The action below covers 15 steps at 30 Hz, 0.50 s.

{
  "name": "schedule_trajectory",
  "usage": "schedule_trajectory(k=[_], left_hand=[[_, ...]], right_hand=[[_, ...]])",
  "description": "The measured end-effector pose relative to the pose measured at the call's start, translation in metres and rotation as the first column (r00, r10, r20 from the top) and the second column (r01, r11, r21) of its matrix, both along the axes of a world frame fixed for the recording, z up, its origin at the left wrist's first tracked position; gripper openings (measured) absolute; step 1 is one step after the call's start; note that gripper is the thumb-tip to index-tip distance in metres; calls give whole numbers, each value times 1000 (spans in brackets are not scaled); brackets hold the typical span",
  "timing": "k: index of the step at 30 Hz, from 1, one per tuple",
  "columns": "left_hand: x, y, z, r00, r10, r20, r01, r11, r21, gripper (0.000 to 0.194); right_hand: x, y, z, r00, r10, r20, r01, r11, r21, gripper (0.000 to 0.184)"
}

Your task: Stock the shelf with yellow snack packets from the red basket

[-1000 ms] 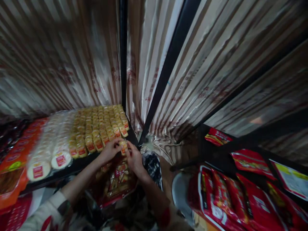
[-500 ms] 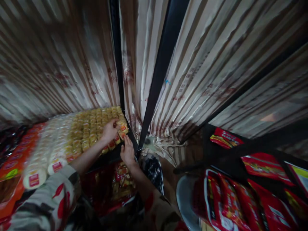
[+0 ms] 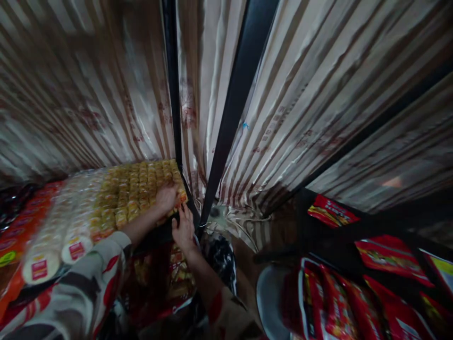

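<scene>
Rows of small yellow wrapped snack packets (image 3: 136, 189) are lined up on a dark shelf at the left. My left hand (image 3: 166, 197) rests over the right-end rows of these packets; its fingers are blurred, so their grip cannot be made out. Just below it, my right hand (image 3: 184, 230) has its fingers stretched out, with the tips against the front packets at the shelf's right corner. Under my forearms sits an opened red bag (image 3: 155, 302) with more yellow packets (image 3: 179, 271) inside.
Stacked white round packs (image 3: 76, 248) and an orange package (image 3: 26, 226) lie left of the rows. A dark upright post (image 3: 230, 113) stands before striped curtains (image 3: 290, 118). At right are red snack bags (image 3: 391, 257), a grey round stool (image 3: 271, 297) and a black plastic bag (image 3: 219, 259).
My left hand has shifted slightly down and right over the packets, its fingers now less distinct. My right hand has moved a little left and down. The view has shifted slightly.
</scene>
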<state>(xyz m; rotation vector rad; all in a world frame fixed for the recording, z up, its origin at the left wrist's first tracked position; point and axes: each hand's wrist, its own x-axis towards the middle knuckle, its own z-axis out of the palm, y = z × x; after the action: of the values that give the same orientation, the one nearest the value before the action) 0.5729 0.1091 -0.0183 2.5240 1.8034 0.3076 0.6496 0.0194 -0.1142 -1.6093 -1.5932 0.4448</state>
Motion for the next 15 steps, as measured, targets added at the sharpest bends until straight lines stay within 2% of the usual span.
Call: schedule_trajectory(k=[5, 10, 15], left_hand=[[7, -2, 0, 999, 30, -39, -29, 999, 19, 23], [9, 2, -5, 999, 43, -19, -42, 999, 29, 23], [7, 0, -13, 1000, 18, 5, -19, 995, 93, 31]], right_hand=[[5, 15, 1, 991, -46, -124, 50, 998, 30, 57], [8, 32, -4, 998, -32, -48, 32, 999, 3, 63], [10, 34, -3, 999, -51, 0, 51, 999, 9, 61]])
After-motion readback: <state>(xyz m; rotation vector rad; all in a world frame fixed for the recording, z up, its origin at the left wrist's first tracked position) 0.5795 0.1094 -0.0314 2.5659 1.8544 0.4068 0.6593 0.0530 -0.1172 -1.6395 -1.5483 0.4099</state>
